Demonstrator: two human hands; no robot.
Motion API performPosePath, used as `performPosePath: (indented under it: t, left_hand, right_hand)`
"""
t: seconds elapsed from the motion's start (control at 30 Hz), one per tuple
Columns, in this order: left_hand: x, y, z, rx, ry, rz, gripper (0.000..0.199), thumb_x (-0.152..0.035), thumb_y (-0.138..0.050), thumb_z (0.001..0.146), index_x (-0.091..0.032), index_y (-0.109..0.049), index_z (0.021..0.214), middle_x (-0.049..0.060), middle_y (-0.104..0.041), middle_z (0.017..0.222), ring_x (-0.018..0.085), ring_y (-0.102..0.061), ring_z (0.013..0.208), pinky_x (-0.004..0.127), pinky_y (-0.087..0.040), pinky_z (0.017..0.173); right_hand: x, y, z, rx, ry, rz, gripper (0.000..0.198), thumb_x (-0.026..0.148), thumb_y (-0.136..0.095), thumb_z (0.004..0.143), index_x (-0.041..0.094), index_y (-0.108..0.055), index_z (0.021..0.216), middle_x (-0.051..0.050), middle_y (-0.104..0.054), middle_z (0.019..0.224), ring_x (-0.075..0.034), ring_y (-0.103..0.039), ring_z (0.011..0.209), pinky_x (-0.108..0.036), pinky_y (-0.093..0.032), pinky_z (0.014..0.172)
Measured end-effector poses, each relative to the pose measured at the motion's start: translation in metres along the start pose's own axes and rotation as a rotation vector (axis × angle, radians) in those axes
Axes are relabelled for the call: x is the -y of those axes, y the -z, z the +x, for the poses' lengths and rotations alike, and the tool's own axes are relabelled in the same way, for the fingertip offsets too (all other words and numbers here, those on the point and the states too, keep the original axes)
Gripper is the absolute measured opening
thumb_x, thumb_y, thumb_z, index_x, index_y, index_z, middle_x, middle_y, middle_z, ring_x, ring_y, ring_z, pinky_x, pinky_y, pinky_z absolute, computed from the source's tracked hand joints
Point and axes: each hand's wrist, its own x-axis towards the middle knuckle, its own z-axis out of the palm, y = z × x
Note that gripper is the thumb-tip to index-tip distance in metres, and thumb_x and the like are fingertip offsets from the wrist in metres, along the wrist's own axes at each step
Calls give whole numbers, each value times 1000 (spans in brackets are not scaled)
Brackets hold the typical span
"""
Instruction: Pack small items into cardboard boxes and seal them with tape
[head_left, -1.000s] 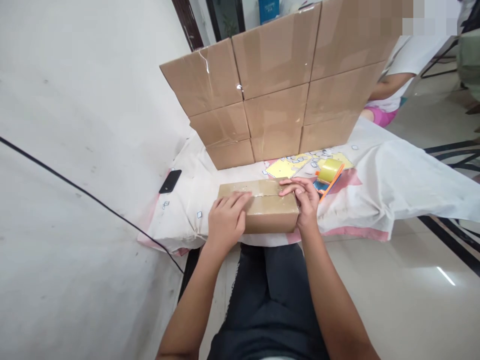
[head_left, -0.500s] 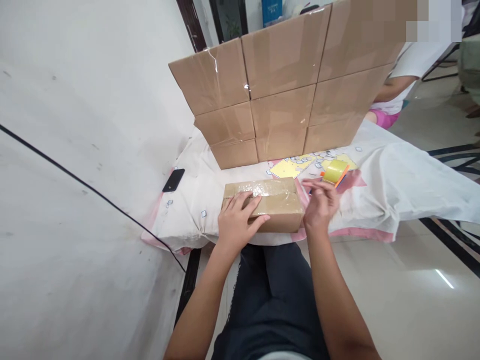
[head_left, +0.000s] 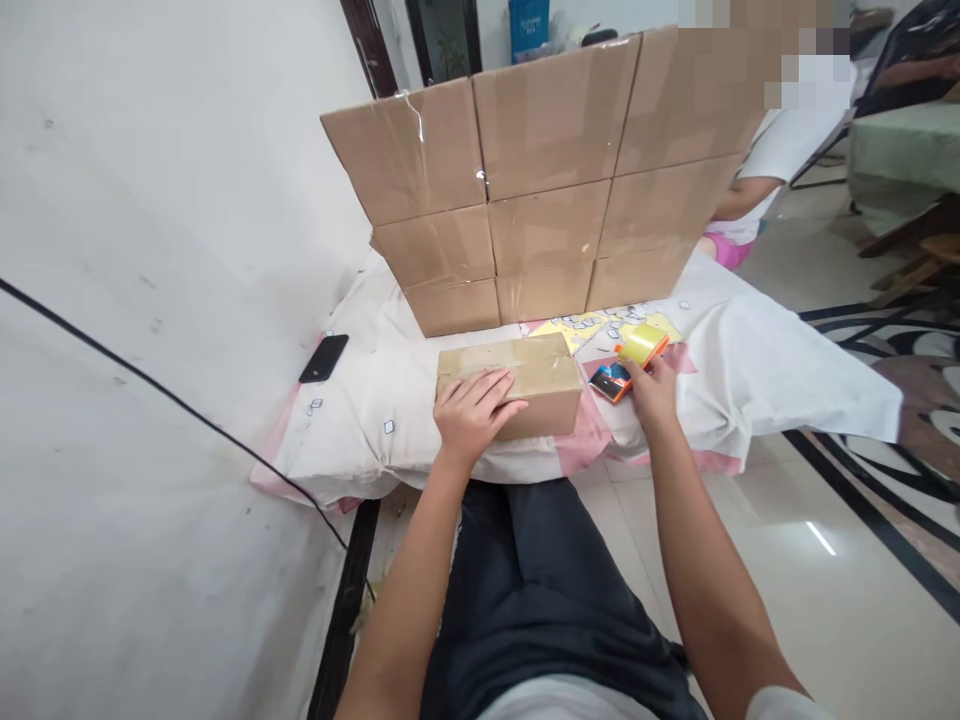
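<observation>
Gripping the tape dispenser (head_left: pixel 643 344), likely stiff, surest by its sides, the right hand (head_left: pixel 655 388) curls; the flat left hand (head_left: pixel 471 415) touches the box (head_left: pixel 544 371).

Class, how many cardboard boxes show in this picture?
10: nine boxes stacked in three rows of three, and one single box in front, under the left hand. More may be hidden behind the stack.

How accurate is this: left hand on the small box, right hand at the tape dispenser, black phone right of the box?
One error: the black phone lies left of the small box (head view). Left hand on the box, right hand at the tape dispenser: correct.
</observation>
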Motion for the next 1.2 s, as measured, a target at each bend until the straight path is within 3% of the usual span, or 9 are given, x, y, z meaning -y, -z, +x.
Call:
performPosePath:
  t: [0.1,0.23,0.43,0.63,0.77,0.83,0.93,1.07,1.2]
  left_hand:
    - [2,0,-4,-73,13,-23,28,-37,-75,84,-31,-75,112,2,-77,115,28,-68,115,41,-44,95]
    - [-13,2,-21,-194,74,-64,18,-30,-72,81,-29,-77,98,7,-74,114,31,-61,119,46,-43,100]
    - [-54,1,-21,-264,129,-287,13,-20,-62,87,-24,-71,95,5,-72,90,20,-67,85,37,-49,80]
    - [-77,8,20,-408,276,-547,15,-26,-51,98,-22,-66,100,3,-68,86,17,-64,81,32,-51,75]
    - [-87,21,31,-275,329,-593,29,-44,-60,95,-23,-65,114,7,-65,110,23,-61,107,40,-49,95]
    - [-92,28,28,-145,288,-547,46,-53,-69,86,-26,-64,122,10,-56,131,29,-50,127,47,-42,108]
    - [-97,37,20,-1,263,-521,59,-59,-73,82,-28,-60,130,11,-45,145,32,-39,137,50,-38,112]
    - [-100,42,17,35,274,-557,55,-51,-72,86,-28,-58,134,11,-45,145,30,-41,136,48,-38,112]
    - [-101,41,20,62,237,-517,41,-42,-73,86,-31,-65,125,8,-47,144,29,-42,135,47,-38,111]
  right_hand:
    - [12,0,-9,-57,-48,-25,23,31,-73,74,12,-70,87,-7,-70,82,-18,-62,75,-35,-53,76]
    - [41,5,-29,-166,50,84,25,36,-70,78,13,-69,88,-5,-70,84,-17,-63,77,-34,-53,77]
    - [109,0,-63,-195,169,258,22,34,-69,81,16,-69,93,-4,-71,90,-20,-69,83,-39,-57,85]
    - [163,-22,-70,-20,191,436,34,26,-48,81,21,-62,111,-7,-69,95,-24,-72,86,-50,-59,89]
    - [164,-34,-86,59,123,514,45,19,-46,66,19,-61,109,-6,-67,90,-23,-70,77,-49,-61,81]
    - [158,-37,-97,95,75,492,46,19,-47,64,20,-58,109,-5,-67,90,-22,-70,75,-47,-61,78]
    - [153,-36,-109,136,81,364,48,18,-50,65,24,-53,113,-5,-68,97,-23,-70,81,-45,-61,79]
    - [159,-31,-113,148,166,264,52,16,-52,71,27,-48,121,-4,-67,106,-22,-69,93,-44,-60,85]
    - [169,-27,-116,160,191,249,48,18,-56,76,27,-47,123,-5,-66,111,-21,-68,96,-42,-59,85]
